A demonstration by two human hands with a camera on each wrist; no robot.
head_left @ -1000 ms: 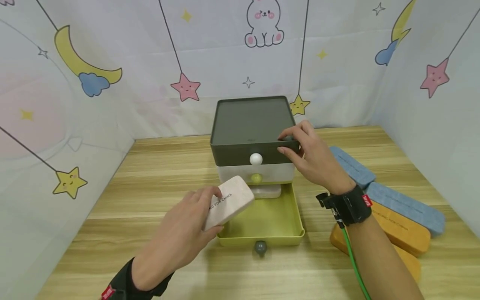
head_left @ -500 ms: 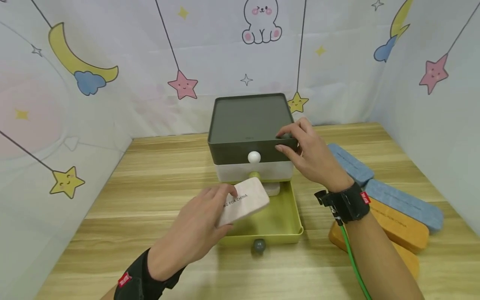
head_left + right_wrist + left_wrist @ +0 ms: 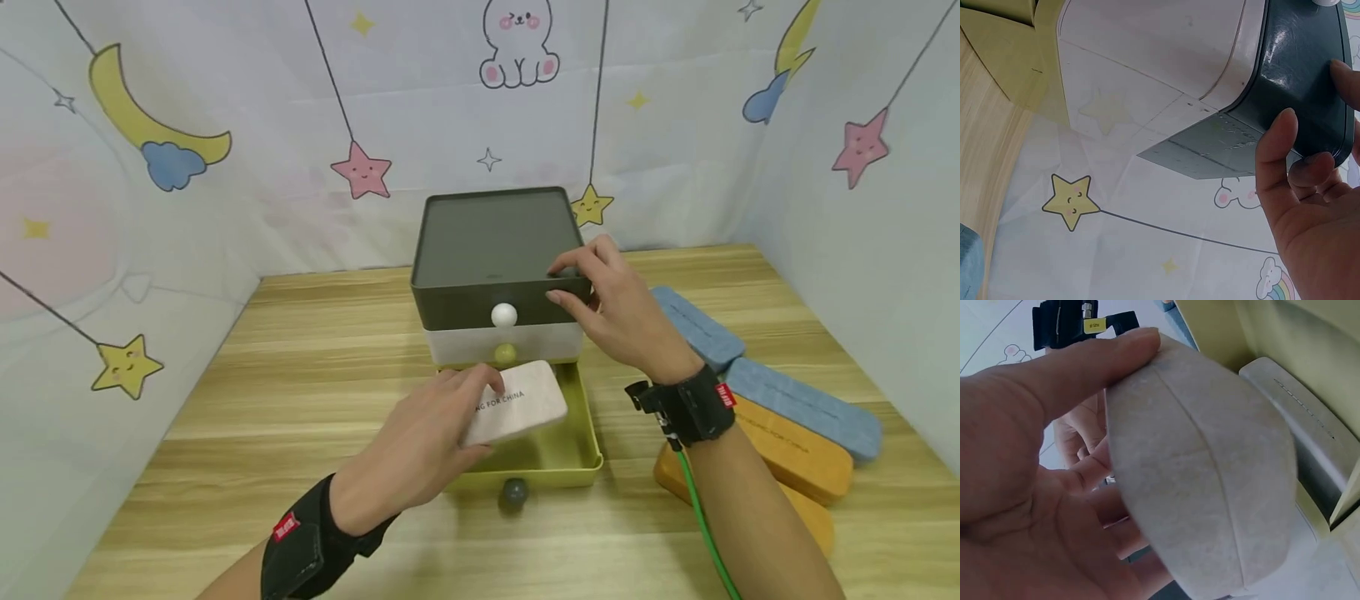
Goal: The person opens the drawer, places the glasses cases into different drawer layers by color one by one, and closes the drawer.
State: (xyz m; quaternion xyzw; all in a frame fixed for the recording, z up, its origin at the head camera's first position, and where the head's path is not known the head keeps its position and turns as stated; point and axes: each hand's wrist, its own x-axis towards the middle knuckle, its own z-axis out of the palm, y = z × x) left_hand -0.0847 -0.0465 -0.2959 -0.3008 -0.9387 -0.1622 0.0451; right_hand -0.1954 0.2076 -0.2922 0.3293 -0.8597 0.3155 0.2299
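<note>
My left hand (image 3: 420,433) grips an off-white rectangular block (image 3: 519,404) with rounded edges and black lettering, held over the yellow-green drawer (image 3: 532,478). In the left wrist view the thumb presses one face of the block, with the other fingers behind. This bottom drawer is pulled out of a small drawer unit (image 3: 495,242) with a dark grey top. A second off-white block (image 3: 1297,406) lies inside the drawer, hidden in the head view. My right hand (image 3: 618,308) holds the unit's front right corner, thumb at the front and fingers over the top rim.
To the right on the wooden table (image 3: 300,358) lie two blue blocks (image 3: 802,406) and two orange blocks (image 3: 795,446), partly behind the right forearm. A green cable (image 3: 697,508) runs from the right wrist. A printed cloth (image 3: 420,100) stands behind and at both sides.
My left hand has carried the off-white block to the right, further over the drawer, covering the second block in the head view. The right hand keeps its hold on the corner.
</note>
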